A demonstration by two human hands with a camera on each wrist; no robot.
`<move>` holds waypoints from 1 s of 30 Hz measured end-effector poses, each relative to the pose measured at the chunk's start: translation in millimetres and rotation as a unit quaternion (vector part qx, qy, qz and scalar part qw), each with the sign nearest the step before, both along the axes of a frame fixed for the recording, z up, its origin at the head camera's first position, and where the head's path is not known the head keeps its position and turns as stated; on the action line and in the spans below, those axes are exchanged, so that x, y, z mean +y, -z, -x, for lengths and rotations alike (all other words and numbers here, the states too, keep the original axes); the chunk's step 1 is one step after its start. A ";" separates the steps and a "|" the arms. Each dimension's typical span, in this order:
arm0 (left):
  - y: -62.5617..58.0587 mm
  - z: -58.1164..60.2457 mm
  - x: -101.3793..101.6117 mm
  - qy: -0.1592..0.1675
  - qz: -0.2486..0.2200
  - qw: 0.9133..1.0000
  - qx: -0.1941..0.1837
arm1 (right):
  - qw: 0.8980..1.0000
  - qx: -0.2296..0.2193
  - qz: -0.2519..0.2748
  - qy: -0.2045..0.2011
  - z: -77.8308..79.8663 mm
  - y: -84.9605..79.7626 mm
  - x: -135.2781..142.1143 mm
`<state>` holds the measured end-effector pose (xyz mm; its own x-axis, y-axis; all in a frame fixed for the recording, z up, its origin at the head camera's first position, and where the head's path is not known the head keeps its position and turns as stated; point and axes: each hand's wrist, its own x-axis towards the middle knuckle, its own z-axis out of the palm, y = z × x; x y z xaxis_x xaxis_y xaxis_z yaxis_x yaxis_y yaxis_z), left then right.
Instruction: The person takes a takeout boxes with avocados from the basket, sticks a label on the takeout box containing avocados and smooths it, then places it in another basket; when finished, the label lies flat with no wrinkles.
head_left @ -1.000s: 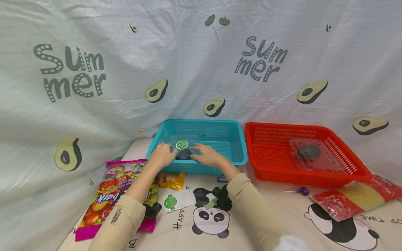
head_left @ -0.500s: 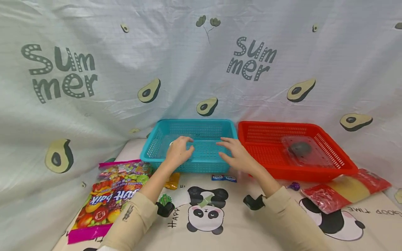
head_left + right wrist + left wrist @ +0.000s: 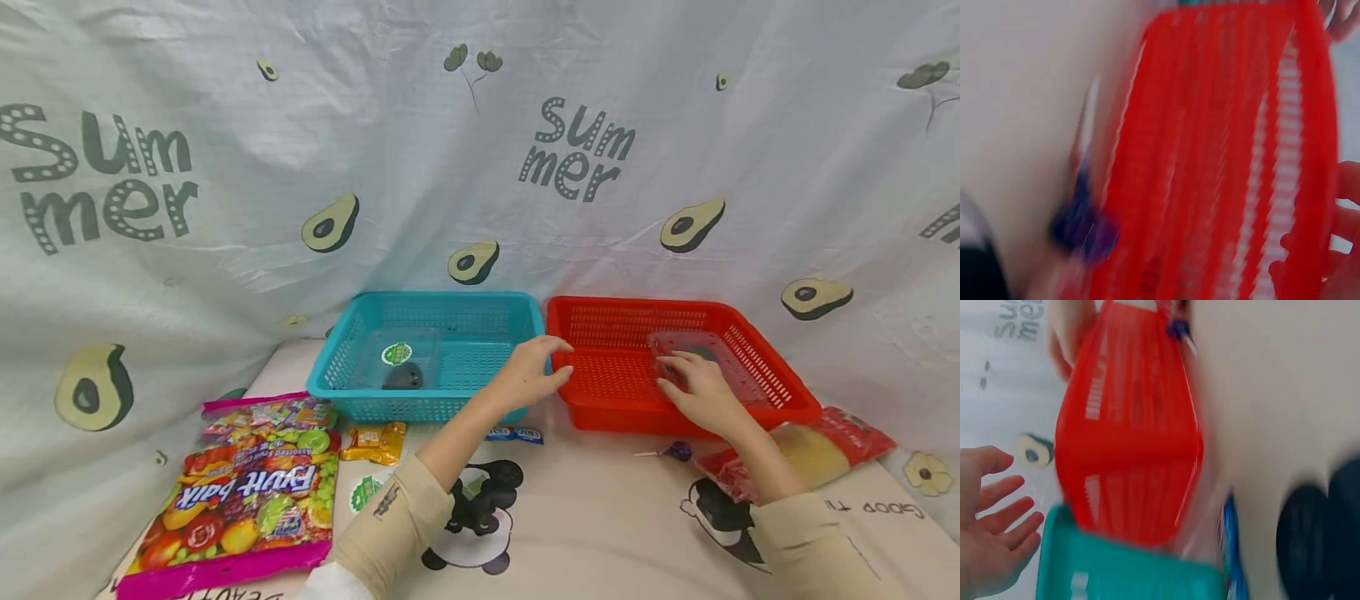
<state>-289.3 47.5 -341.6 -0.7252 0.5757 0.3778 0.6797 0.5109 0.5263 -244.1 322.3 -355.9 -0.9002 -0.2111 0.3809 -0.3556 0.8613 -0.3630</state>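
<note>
My left hand (image 3: 528,371) hovers between the two baskets, fingers spread and holding nothing; the left wrist view shows the same hand (image 3: 997,525) with its palm turned and fingers apart. Over the front of the red basket (image 3: 600,417) my right hand (image 3: 701,392) reaches in with relaxed fingers. Just behind it lies a clear plastic box (image 3: 738,367) with a dark grey round thing, partly covered by the hand. Inside the teal basket (image 3: 487,302) another clear plastic box (image 3: 363,354) bears a green sticker, with a dark grey round thing (image 3: 405,377) at its front.
In front of the baskets lie a fruit candy bag (image 3: 240,492), an orange packet (image 3: 375,442), small blue packets (image 3: 517,434), a purple lollipop (image 3: 678,451) and a red-and-yellow bag (image 3: 810,454). A printed white curtain (image 3: 420,167) hangs behind.
Both hands have left the teal basket and moved right, the right hand to the red one. The box and dark thing stay behind in the teal basket. The head view has turned right.
</note>
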 end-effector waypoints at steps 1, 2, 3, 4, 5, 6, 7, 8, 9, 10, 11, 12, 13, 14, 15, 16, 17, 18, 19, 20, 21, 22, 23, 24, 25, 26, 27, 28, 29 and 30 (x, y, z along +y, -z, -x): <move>1.5 -0.7 5.9 0.008 -0.004 1.000 0.003 | 1.000 0.001 0.000 0.011 1.7 1.2 6.7; 3.1 -1.7 11.9 0.017 -0.006 1.000 0.004 | 1.000 -0.002 -0.002 0.024 3.4 1.6 13.1; 5.3 -2.8 18.2 0.024 -0.006 1.000 0.005 | 0.999 -0.011 -0.003 0.036 5.0 1.4 19.3; 7.8 -3.8 24.8 0.031 -0.004 0.999 0.007 | 0.998 -0.025 -0.003 0.050 6.2 0.8 25.5; 9.8 -5.1 31.5 0.037 0.001 0.999 0.009 | 0.997 -0.043 -0.005 0.065 7.5 0.3 31.6; 11.7 -6.4 38.1 0.041 0.009 0.999 0.010 | 0.995 -0.060 -0.009 0.077 8.6 -0.2 37.7; 13.3 -7.8 44.4 0.040 0.017 0.999 0.011 | 0.993 -0.080 -0.012 0.090 9.7 -0.8 43.8; 15.3 -9.4 49.5 0.037 0.026 0.999 0.014 | 0.990 -0.097 -0.017 0.098 11.3 -0.2 49.7; 16.9 -10.8 54.1 0.032 0.036 0.999 0.016 | 0.987 -0.117 -0.019 0.105 12.8 0.2 55.3; 17.6 -12.4 57.9 0.023 0.049 0.998 0.018 | 0.984 -0.137 -0.018 0.112 14.3 1.0 60.9; 18.2 -13.7 61.7 0.012 0.061 0.998 0.024 | 0.981 -0.152 -0.020 0.119 16.0 1.8 66.0; 18.6 -14.8 64.9 0.002 0.074 0.997 0.026 | 0.978 -0.167 -0.020 0.123 17.5 2.2 71.1; 18.7 -15.8 67.8 -0.006 0.088 0.996 0.026 | 0.975 -0.184 -0.017 0.125 18.6 2.3 75.6; 18.3 -16.7 70.5 -0.009 0.103 0.994 0.030 | 0.972 -0.199 -0.018 0.126 19.5 2.3 80.0; 17.8 -17.6 73.3 -0.008 0.120 0.992 0.037 | 0.969 -0.212 -0.019 0.125 19.8 1.7 83.4; 17.4 -18.1 76.0 -0.004 0.135 0.990 0.043 | 0.968 -0.219 -0.025 0.123 20.2 1.3 86.6; 16.8 -18.3 78.6 0.002 0.146 0.988 0.049 | 0.966 -0.225 -0.034 0.121 20.4 0.3 89.0; 15.5 -18.4 80.7 0.008 0.155 0.987 0.048 | 0.965 -0.231 -0.041 0.119 20.5 -0.7 90.8; 14.5 -18.1 82.4 0.014 0.162 0.985 0.049 | 0.964 -0.233 -0.051 0.116 20.6 -1.7 91.8; 13.6 -17.4 84.0 0.017 0.168 0.984 0.051 | 0.964 -0.232 -0.064 0.115 20.8 -2.5 91.9; 12.6 -16.5 85.2 0.017 0.173 0.984 0.047 | 0.964 -0.229 -0.072 0.114 21.1 -3.2 90.8; 11.8 -15.2 86.1 0.014 0.176 0.984 0.040 | 0.965 -0.225 -0.078 0.112 21.6 -3.4 89.0; 10.8 -14.1 86.4 0.008 0.180 0.983 0.031 | 0.966 -0.220 -0.079 0.108 22.1 -3.3 86.3; 9.9 -12.9 86.6 0.002 0.184 0.983 0.021 | 0.969 -0.212 -0.079 0.101 22.7 -2.8 83.1; 9.6 -11.6 86.6 -0.004 0.191 0.981 0.013 | 0.971 -0.204 -0.078 0.095 23.3 -2.1 79.2; 9.6 -10.5 86.6 -0.010 0.199 0.980 0.005 | 0.974 -0.194 -0.077 0.087 24.2 -1.0 75.1; 10.0 -9.5 86.4 -0.016 0.205 0.979 -0.003 | 0.977 -0.184 -0.075 0.078 25.1 0.0 70.8; 10.6 -8.4 86.0 -0.021 0.210 0.977 -0.009 | 0.979 -0.176 -0.073 0.069 26.3 1.0 66.6; 11.3 -7.6 85.2 -0.027 0.212 0.977 -0.014 | 0.981 -0.169 -0.070 0.060 27.8 2.0 62.6; 11.9 -6.7 84.1 -0.032 0.212 0.977 -0.018 | 0.983 -0.160 -0.068 0.050 29.9 3.2 59.1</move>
<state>-282.6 131.6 -353.5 -0.7731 0.6281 0.0884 0.6242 0.7287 0.2817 -273.9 381.4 -359.1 -0.9883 -0.1448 0.0482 -0.1526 0.9347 -0.3209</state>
